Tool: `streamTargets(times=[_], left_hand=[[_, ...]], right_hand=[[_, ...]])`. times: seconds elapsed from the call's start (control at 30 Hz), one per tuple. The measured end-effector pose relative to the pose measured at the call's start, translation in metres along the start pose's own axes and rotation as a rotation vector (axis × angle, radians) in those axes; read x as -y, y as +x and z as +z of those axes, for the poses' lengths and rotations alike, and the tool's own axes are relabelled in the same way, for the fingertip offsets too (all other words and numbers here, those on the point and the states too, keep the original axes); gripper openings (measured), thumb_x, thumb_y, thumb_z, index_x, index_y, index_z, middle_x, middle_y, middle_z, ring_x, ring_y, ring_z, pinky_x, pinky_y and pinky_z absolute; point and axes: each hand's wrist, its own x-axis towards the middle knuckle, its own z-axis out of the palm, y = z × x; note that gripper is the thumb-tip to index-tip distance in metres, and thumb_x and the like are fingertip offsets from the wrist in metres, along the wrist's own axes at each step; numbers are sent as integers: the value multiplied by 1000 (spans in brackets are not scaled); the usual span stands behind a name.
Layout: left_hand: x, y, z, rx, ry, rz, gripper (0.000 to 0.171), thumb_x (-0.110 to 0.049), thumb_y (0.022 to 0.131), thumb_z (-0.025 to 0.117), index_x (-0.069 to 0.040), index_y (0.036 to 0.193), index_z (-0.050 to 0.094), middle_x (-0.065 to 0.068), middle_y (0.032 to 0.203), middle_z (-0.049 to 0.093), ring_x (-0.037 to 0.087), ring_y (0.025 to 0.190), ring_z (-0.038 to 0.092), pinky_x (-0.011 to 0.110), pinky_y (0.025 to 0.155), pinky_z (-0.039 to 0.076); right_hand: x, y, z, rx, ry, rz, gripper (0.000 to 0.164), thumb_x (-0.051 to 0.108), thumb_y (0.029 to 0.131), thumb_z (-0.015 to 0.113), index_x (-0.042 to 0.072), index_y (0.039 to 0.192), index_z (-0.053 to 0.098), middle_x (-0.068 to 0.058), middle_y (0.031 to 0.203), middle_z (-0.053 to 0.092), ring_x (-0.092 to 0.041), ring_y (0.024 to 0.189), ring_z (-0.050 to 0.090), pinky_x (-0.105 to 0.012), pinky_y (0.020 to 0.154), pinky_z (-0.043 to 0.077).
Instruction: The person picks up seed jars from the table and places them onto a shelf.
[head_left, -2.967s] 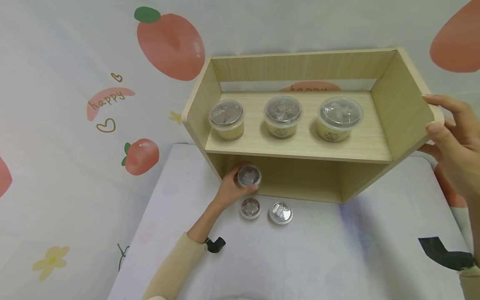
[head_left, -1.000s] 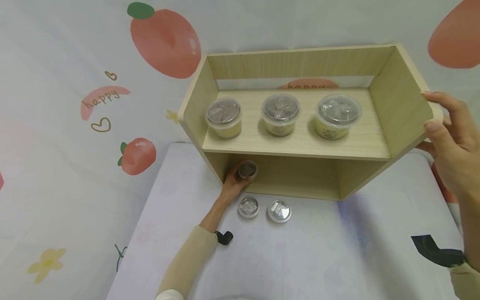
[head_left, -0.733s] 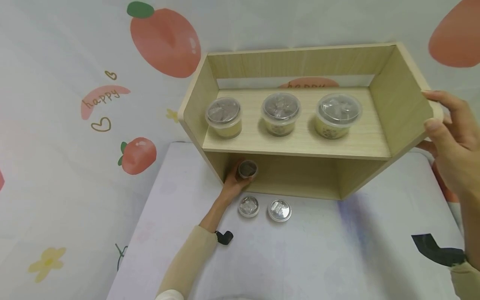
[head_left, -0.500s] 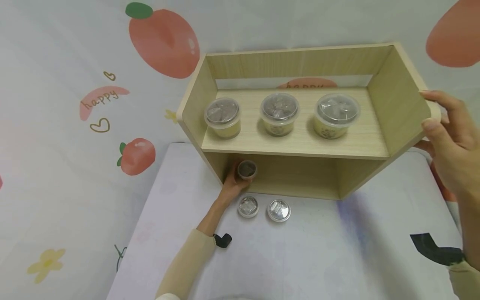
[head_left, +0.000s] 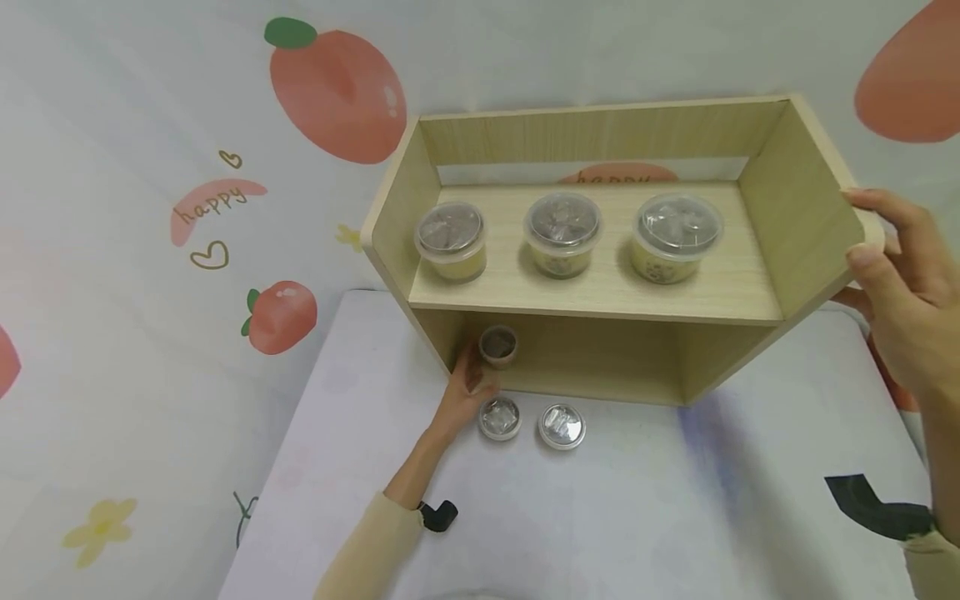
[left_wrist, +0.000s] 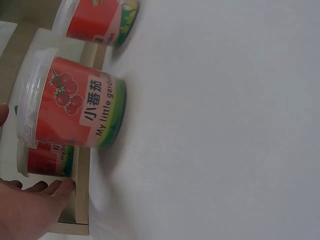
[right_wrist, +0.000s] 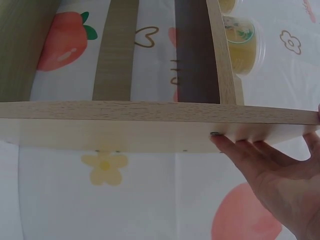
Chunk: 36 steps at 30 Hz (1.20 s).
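Observation:
A small lidded cup (head_left: 498,345) stands in the lower left compartment of a pale wooden shelf (head_left: 592,310). In the left wrist view this cup (left_wrist: 46,159) shows a red and green label. My left hand (head_left: 459,400) is just in front and left of it, thumb spread away from the fingers, holding nothing. Two more lidded cups, one on the left (head_left: 499,418) and one on the right (head_left: 562,426), stand on the table before the shelf. My right hand (head_left: 918,292) grips the front edge of the shelf's right side panel, thumb in front.
On the upper board stand three larger yellowish tubs with clear lids, at left (head_left: 452,242), middle (head_left: 563,234) and right (head_left: 677,238). The shelf stands at the back of a white-covered table (head_left: 600,517), against a fruit-printed cloth (head_left: 112,333).
My left hand carried the cup into the lower left compartment, then let go and drew back toward the table. The cup stays inside. My right hand keeps its grip on the side panel.

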Motion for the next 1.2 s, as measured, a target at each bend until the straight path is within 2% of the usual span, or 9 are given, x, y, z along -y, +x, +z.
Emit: streamTargets(times=[0.23, 0.43, 0.53, 0.73, 0.83, 0.97, 1.2], left_hand=[[0, -13, -2, 21, -17, 16, 87, 9, 87, 66, 11, 153, 9, 36, 154, 21, 53, 141, 24, 59, 113, 25], [1, -21, -3, 42, -24, 28, 82, 10, 88, 63, 14, 151, 11, 36, 155, 21, 54, 139, 26, 62, 111, 28], [3, -25, -5, 73, -40, 33, 82, 11, 88, 62, 14, 151, 10, 37, 154, 20, 55, 139, 26, 63, 110, 28], [25, -29, -7, 117, -28, 77, 86, 15, 85, 63, 9, 153, 12, 36, 154, 22, 55, 137, 30, 64, 107, 32], [36, -31, -9, 141, 8, 108, 85, 13, 84, 66, 7, 153, 17, 33, 154, 26, 51, 138, 33, 62, 106, 34], [41, -34, -10, 178, 43, 145, 85, 6, 82, 72, 2, 153, 26, 29, 152, 35, 45, 139, 36, 60, 108, 33], [41, -38, -8, 238, 116, 119, 86, 3, 80, 78, -1, 153, 32, 17, 154, 39, 32, 144, 32, 45, 116, 26]], right_hand=[[9, -1, 8, -31, -190, 43, 48, -1, 101, 45, 2, 148, 37, -19, 150, 36, -24, 112, 49, -14, 86, 47], [7, -1, 5, -23, -173, 36, 48, -2, 101, 46, 2, 148, 36, -19, 148, 37, -25, 111, 49, -15, 86, 48], [6, -1, 3, 2, -137, 9, 48, -3, 101, 46, 0, 148, 35, -19, 146, 39, -24, 110, 49, -15, 85, 48], [10, -1, 8, -17, -157, 24, 48, 0, 101, 48, 1, 148, 37, -20, 142, 43, -25, 109, 50, -15, 86, 48], [13, -2, 12, -27, -156, 36, 48, 1, 101, 49, 1, 148, 38, -21, 142, 42, -26, 109, 50, -16, 87, 48], [18, -2, 17, -38, -163, 53, 47, 1, 102, 47, 2, 147, 38, -22, 144, 41, -26, 109, 49, -15, 87, 48], [16, -1, 15, -58, -181, 69, 47, 2, 102, 47, 3, 148, 39, -21, 145, 39, -26, 111, 49, -16, 87, 47]])
